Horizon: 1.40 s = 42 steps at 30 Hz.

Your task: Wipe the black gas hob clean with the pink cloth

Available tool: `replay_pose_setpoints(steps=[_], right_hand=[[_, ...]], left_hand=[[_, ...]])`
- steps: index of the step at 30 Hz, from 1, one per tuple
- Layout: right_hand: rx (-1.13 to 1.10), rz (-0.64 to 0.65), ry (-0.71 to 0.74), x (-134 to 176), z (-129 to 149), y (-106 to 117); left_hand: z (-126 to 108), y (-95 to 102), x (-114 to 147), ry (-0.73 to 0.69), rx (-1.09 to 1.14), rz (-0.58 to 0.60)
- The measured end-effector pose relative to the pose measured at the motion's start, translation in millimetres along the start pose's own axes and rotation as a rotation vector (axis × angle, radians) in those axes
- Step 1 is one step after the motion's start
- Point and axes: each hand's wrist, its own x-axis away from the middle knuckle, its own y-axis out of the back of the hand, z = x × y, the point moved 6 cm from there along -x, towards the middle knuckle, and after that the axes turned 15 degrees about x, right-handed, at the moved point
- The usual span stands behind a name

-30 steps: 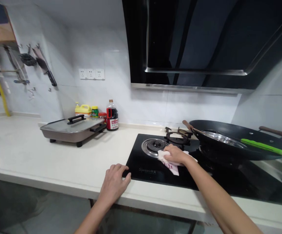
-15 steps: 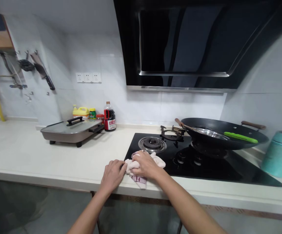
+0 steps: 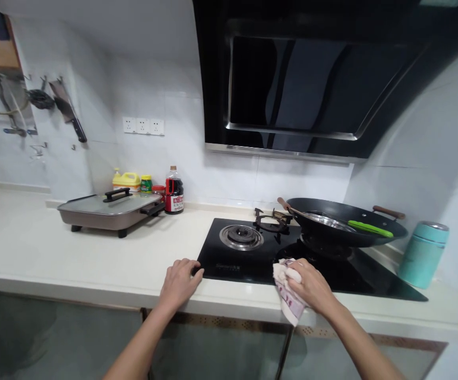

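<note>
Cool, even brightness above, gloom beneath the counter edge.
From where I stand, the pale counter (image 3: 165, 235) and wall (image 3: 173, 79) look bright, while the cabinet doors (image 3: 221, 348) below sink into murky grey-green. The glossy range hood (image 3: 292, 89) carries dark, streaky reflections and a pale glare patch at its upper right. Soft shadow pools under the lidded pan (image 3: 102, 219). Shapes stretch and soften toward both side edges; lettering on the black hob (image 3: 253, 264) is smeared past reading.

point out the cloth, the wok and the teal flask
Cloth (image 3: 287, 297): head view, on its lower printed part
Wok (image 3: 334, 235): head view, on its dark outer side
Teal flask (image 3: 422, 257): head view, mid body
</note>
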Motion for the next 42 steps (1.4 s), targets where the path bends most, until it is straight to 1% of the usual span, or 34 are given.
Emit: replay_pose_setpoints(steps=[3, 6, 7, 9, 11, 12, 13, 17, 19, 22, 24, 26, 29, 31, 33, 38, 40, 42], right_hand=[[0.044, -0.019, -0.120, 14.4, -29.1, -1.3], [0.011, -0.028, -0.215, 19.3, -47.8, -3.7], [-0.027, -0.062, -0.241, 17.9, -51.6, -2.1], [-0.123, -0.194, -0.284, 10.2, -56.0, 6.2], [-0.198, -0.313, -0.294, -4.8, -55.9, 15.0], [-0.202, -0.316, -0.293, -15.5, -54.6, 16.5], [-0.185, -0.276, -0.290, -28.1, -53.1, 15.6], [-0.065, 0.040, -0.293, -79.7, -54.9, 0.0], [-0.048, 0.164, -0.285, -98.5, -60.8, -6.0], [-0.034, 0.320, -0.257, -113.1, -68.7, -10.0], [-0.034, 0.373, -0.217, -115.1, -68.3, -8.7], [-0.019, 0.391, -0.178, -112.2, -63.1, -6.4], [0.031, 0.373, -0.128, -98.3, -49.7, -3.8], [0.064, 0.342, -0.106, -80.9, -39.8, -2.8], [0.093, 0.306, -0.088, -56.7, -30.2, -2.2], [0.086, 0.066, 0.040, 6.2, 1.3, 6.2], [0.071, 0.007, 0.064, 17.5, 18.8, 8.8], [0.042, -0.018, 0.076, 15.0, 43.8, 10.8]], left_hand=[[-1.6, 0.0, 0.4, -0.002, -0.004, 0.002], [-3.9, -0.3, 1.2, 0.001, -0.008, 0.001], [-4.7, -0.4, 1.6, 0.003, -0.011, -0.002], [-6.0, -0.8, 2.3, 0.004, -0.018, -0.009], [-6.9, -1.0, 3.0, 0.001, -0.025, -0.017], [-7.3, -1.1, 3.3, -0.002, -0.029, -0.019], [-7.4, -1.1, 3.5, -0.004, -0.031, -0.020], [-5.8, -0.7, 3.3, -0.005, -0.025, -0.021], [-5.0, -0.6, 2.8, -0.009, -0.024, -0.025], [-4.3, -1.2, 2.1, -0.014, -0.029, -0.028], [-4.5, -1.6, 2.1, -0.011, -0.027, -0.026], [-5.6, -1.5, 2.4, -0.006, -0.019, -0.023], [-8.2, -0.2, 3.2, 0.003, -0.007, -0.019], [-9.7, 0.8, 3.6, 0.006, -0.006, -0.016], [-10.2, 1.0, 3.8, 0.009, -0.005, -0.014], [-10.5, -0.6, 3.4, 0.009, -0.025, -0.018], [-11.2, -1.1, 3.1, 0.008, -0.051, -0.024], [-11.6, -1.5, 2.7, 0.010, -0.068, -0.023]])
